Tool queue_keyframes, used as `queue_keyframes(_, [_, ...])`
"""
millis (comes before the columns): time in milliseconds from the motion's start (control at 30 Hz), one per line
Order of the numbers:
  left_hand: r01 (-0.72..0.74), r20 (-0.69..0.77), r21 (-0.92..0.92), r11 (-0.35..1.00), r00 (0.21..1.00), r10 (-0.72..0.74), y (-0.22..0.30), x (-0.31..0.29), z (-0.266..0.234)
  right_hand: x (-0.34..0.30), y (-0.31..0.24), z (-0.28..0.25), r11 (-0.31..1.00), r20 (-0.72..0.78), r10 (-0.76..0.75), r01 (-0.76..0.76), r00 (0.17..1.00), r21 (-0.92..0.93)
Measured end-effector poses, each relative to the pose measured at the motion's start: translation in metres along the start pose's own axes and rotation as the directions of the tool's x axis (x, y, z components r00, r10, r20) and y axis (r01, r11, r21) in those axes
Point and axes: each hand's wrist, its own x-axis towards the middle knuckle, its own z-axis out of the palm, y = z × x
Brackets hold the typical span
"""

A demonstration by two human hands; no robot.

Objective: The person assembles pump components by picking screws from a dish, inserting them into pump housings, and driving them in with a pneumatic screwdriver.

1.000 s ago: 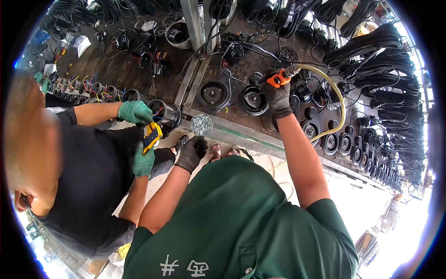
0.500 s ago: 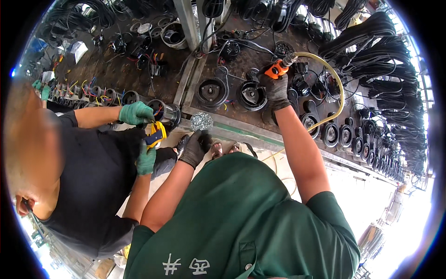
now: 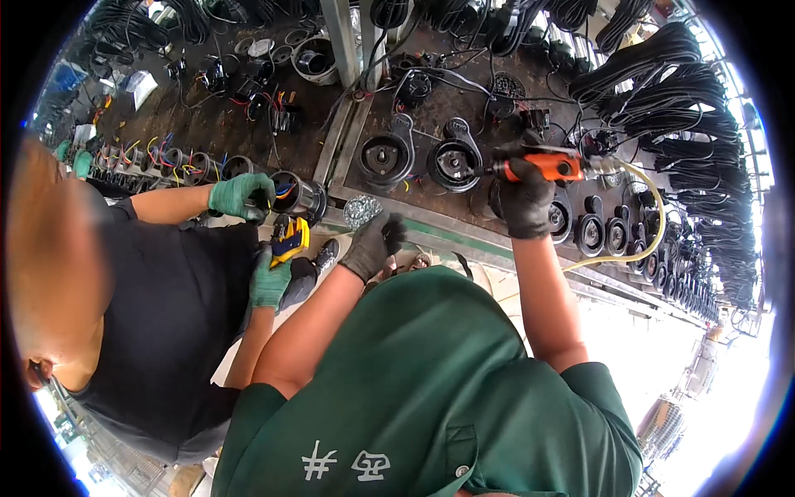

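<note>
My right hand (image 3: 526,203), in a dark glove, grips an orange pneumatic driver (image 3: 542,166) with a yellow hose (image 3: 646,215) trailing to the right. Its tip points left at a black round motor housing (image 3: 454,161) on the bench; a second housing (image 3: 385,157) stands beside it. My left hand (image 3: 373,244), also in a dark glove, is curled at the bench's front edge, just below a shiny heap of small metal parts (image 3: 362,211). Whether it holds anything is hidden.
At my left a co-worker in a black shirt (image 3: 166,323) wears green gloves (image 3: 236,195), one hand on a metal cylinder (image 3: 298,195), the other holding a yellow-and-blue tool (image 3: 290,236). Rows of black housings (image 3: 613,236) and cable bundles (image 3: 687,99) fill the bench's right side.
My right hand has shifted the orange driver to the right and nearer me. My left hand has risen toward the shiny heap. The co-worker's hands have barely moved.
</note>
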Motion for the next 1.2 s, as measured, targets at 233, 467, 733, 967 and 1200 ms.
queue_keyframes(233, [-0.043, 0.357, 0.267, 0.963, 0.932, -0.057, 0.039, -0.037, 0.084, -0.061, -0.021, 0.023, 0.965, -0.108, 0.114, -0.084, 0.988, 0.246])
queue_keyframes(467, [-0.148, 0.522, 0.295, 0.944, 0.852, -0.03, 0.027, -0.047, 0.104, -0.081, -0.029, 0.008, 0.956, -0.195, 0.117, -0.057, 0.974, 0.289])
queue_keyframes(733, [-0.268, 0.5, 0.412, 0.871, 0.865, 0.03, 0.018, -0.053, 0.101, -0.099, -0.038, -0.039, 0.862, -0.141, 0.278, -0.182, 0.95, 0.473])
queue_keyframes(967, [-0.13, 0.217, 0.906, -0.404, 0.96, 0.178, -0.047, 0.0, -0.087, -0.097, -0.079, -0.09, 0.917, -0.195, 0.225, -0.139, 0.955, 0.374])
queue_keyframes(1200, [0.021, -0.133, 0.943, 0.332, 0.938, 0.32, -0.057, 0.014, -0.106, -0.111, -0.124, -0.133, 0.896, -0.133, 0.217, -0.144, 0.967, 0.42])
